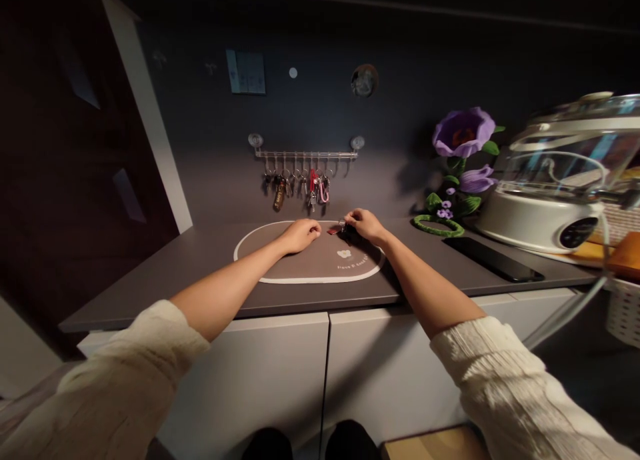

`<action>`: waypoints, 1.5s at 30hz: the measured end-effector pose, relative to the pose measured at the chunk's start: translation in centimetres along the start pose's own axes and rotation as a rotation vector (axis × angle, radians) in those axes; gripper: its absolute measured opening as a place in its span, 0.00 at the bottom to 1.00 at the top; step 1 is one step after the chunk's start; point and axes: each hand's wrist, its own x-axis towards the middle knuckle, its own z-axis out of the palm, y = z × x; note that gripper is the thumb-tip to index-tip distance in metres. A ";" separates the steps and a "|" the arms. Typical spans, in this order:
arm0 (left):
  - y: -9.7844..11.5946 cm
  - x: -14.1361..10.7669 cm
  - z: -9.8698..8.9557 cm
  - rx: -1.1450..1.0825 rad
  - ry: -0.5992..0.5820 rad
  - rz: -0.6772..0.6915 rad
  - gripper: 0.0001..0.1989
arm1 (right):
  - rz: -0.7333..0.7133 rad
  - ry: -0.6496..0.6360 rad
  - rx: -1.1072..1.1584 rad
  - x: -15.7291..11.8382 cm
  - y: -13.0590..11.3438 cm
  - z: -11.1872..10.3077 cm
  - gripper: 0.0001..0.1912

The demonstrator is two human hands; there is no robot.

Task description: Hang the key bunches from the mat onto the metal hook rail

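Observation:
An oval brown mat (300,268) with a white rim lies on the dark counter. My right hand (365,225), over the mat's right part, pinches the ring of a bunch of keys (345,233) with a small red piece. Resting on the mat to the left, my left hand (300,236) has its fingers curled; whether anything is inside them is hidden. Above the mat, a clear rail (307,155) on the wall carries several hooks with hanging keys (303,181), among them a brown tag (279,195), a red strap and a pink clip (324,191).
To the right stand a purple flower ornament (463,137) with a green ring base and a white steamer (543,213) with clear tiers. A black phone (493,259) lies before them. A white basket (624,310) is at the far right, and a dark cabinet at the left.

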 end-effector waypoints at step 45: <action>1.8 1.0 -1.1 -0.211 0.437 -0.100 0.06 | -0.042 -0.221 0.750 -1.5 -3.5 2.0 0.16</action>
